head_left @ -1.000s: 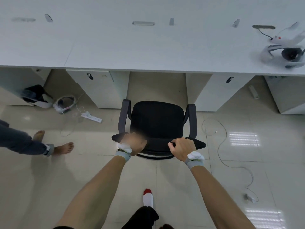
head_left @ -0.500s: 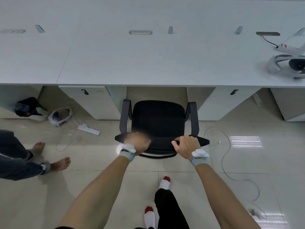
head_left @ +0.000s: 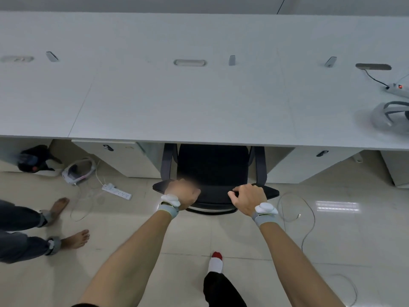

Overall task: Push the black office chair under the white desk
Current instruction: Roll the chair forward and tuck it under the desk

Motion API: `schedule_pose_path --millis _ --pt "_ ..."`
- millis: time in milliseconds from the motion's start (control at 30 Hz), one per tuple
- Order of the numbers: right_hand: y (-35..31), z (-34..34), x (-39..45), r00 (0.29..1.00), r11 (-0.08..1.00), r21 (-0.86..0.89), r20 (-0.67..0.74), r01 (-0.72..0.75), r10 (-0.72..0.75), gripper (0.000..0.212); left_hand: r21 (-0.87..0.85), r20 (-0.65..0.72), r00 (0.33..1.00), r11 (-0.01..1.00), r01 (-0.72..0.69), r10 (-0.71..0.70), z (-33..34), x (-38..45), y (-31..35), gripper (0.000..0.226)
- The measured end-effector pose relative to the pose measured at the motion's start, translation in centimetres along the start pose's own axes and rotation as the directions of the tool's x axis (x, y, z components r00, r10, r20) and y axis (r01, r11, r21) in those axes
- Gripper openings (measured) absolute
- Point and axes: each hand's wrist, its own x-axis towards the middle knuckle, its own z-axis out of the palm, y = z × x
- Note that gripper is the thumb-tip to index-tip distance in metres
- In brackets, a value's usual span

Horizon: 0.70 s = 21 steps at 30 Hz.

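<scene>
While we stand behind the black office chair [head_left: 212,167], our left hand [head_left: 183,193] and right hand [head_left: 249,197] each grip closed on its backrest top, seat front tucked under the white table [head_left: 199,103].

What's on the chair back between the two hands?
Nothing: in the head view, only the bare top edge of the black office chair runs between the left hand and right hand.

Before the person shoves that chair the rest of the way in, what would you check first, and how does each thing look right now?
1. Left hand gripping the chair back: ok.
2. Right hand gripping it: ok.
3. Chair lined up with the gap between the drawer units: ok.
4. Armrests clear the desk edge: ok, their front ends are already under it.
5. Floor under the desk free of obstacles: cannot tell, hidden.
6. Power strip clear of the chair: ok, off to the left.
</scene>
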Motion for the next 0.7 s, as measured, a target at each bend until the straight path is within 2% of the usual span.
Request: schedule_pose_path --millis 300,700 --pt "0.8 -2.6 7.2 1.000 1.000 0.024 0.017 0.015 -0.015 0.050 -0.015 0.003 1.000 1.000 0.027 -0.027 -2.4 7.1 -0.6 0.048" --pt "1.0 -4.7 12.9 0.999 1.000 -0.011 0.021 0.029 -0.029 0.051 -0.016 0.030 0.999 0.999 0.045 -0.045 -4.3 12.7 -1.2 0.049"
